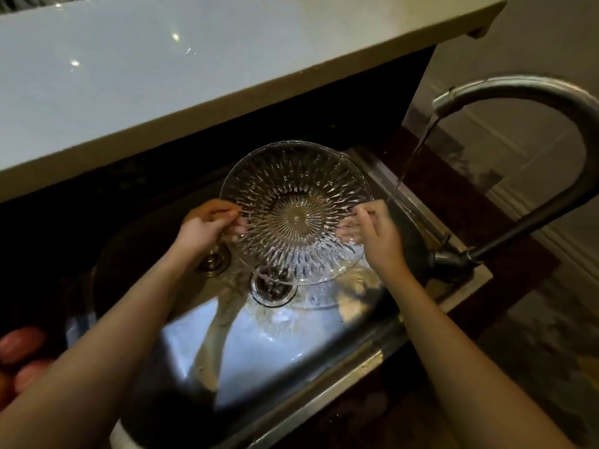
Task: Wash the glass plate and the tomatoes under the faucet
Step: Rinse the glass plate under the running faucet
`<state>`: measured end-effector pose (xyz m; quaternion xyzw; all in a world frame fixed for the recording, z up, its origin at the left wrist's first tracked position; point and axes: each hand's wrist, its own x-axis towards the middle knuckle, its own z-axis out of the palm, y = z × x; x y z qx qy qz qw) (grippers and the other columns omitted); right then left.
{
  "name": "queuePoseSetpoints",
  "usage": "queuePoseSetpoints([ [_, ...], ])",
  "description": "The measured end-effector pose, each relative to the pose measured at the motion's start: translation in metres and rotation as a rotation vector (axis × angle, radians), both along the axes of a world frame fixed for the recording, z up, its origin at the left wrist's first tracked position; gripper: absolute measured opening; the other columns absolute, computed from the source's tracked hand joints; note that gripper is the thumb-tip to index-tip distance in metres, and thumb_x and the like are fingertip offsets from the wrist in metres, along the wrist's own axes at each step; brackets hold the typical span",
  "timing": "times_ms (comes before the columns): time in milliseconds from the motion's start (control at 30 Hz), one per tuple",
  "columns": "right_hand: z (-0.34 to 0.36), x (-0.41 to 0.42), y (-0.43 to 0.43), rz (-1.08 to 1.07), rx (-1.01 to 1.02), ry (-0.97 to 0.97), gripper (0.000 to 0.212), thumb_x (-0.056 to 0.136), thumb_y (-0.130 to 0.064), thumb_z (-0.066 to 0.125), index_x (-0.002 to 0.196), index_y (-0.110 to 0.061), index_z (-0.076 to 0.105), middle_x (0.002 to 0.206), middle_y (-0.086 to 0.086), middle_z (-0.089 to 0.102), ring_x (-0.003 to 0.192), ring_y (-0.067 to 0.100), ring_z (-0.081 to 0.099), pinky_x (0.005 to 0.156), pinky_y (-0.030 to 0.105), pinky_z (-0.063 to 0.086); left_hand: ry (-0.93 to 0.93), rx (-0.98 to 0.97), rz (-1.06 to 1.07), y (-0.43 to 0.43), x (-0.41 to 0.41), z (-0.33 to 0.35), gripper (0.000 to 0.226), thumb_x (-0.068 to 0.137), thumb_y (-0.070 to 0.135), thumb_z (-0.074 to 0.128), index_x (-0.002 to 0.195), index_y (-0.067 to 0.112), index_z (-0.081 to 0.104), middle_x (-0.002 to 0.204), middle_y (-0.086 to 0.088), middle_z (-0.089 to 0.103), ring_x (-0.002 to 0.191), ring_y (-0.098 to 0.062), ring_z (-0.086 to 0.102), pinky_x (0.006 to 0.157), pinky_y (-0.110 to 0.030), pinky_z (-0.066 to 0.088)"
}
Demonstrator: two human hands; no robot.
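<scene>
A round cut-glass plate (295, 211) with a ray pattern is held over the steel sink (259, 348), tilted toward me. My left hand (207, 226) grips its left rim and my right hand (377, 234) grips its right rim. The curved metal faucet (531, 89) stands at the right and runs a thin stream of water (411, 157) that falls just past the plate's right edge, beside my right hand. Several red tomatoes (21, 345) lie at the far left edge, partly cut off and blurred.
A pale countertop ledge (194, 59) overhangs the back of the sink. Two drains (274, 290) show in the basin below the plate. The faucet base (453, 257) sits on the sink's right rim. Dark wood counter surrounds the sink.
</scene>
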<state>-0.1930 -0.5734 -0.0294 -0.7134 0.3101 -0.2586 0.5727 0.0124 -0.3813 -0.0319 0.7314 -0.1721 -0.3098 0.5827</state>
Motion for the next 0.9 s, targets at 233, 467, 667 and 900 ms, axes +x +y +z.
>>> queuePoseSetpoints([
  [233, 0.002, 0.014, 0.021, 0.064, -0.079, -0.023, 0.010, 0.099, -0.012, 0.036, 0.096, -0.009, 0.045, 0.082, 0.001, 0.063, 0.072, -0.006, 0.065, 0.063, 0.008, 0.049, -0.073, -0.058, 0.160, 0.034, -0.015, 0.022, 0.014, 0.092, 0.003, 0.049, 0.090, 0.012, 0.061, 0.073, 0.000, 0.071, 0.066, -0.006, 0.069, 0.064, -0.019, 0.058],
  [467, 0.012, 0.034, 0.039, 0.085, -0.147, -0.108, 0.011, 0.098, -0.012, 0.037, 0.096, -0.012, 0.047, 0.082, -0.012, 0.055, 0.072, -0.013, 0.057, 0.062, 0.005, 0.043, -0.428, 0.004, 0.267, 0.064, -0.017, 0.037, 0.016, 0.090, 0.002, 0.053, 0.105, 0.005, 0.060, 0.081, 0.009, 0.061, 0.067, 0.016, 0.062, 0.059, -0.001, 0.046],
  [667, -0.045, 0.059, 0.075, 0.151, 0.012, 0.273, 0.011, 0.098, -0.012, 0.035, 0.094, -0.009, 0.045, 0.073, -0.001, 0.050, 0.052, 0.003, 0.052, 0.039, 0.005, 0.038, -0.307, 0.731, 0.209, 0.098, -0.012, -0.028, 0.023, 0.090, 0.016, 0.055, 0.103, 0.001, 0.066, 0.101, -0.019, 0.069, 0.099, -0.025, 0.066, 0.080, -0.027, 0.048],
  [900, -0.129, 0.082, 0.109, 0.424, -0.144, 0.921, 0.028, 0.089, 0.000, 0.050, 0.117, 0.001, 0.051, 0.119, 0.020, 0.060, 0.110, 0.033, 0.057, 0.085, 0.032, 0.045, -0.151, 1.127, -0.030, 0.138, -0.036, -0.100, 0.026, 0.089, 0.004, 0.048, 0.111, -0.006, 0.060, 0.118, -0.023, 0.061, 0.110, -0.036, 0.058, 0.087, -0.036, 0.046],
])
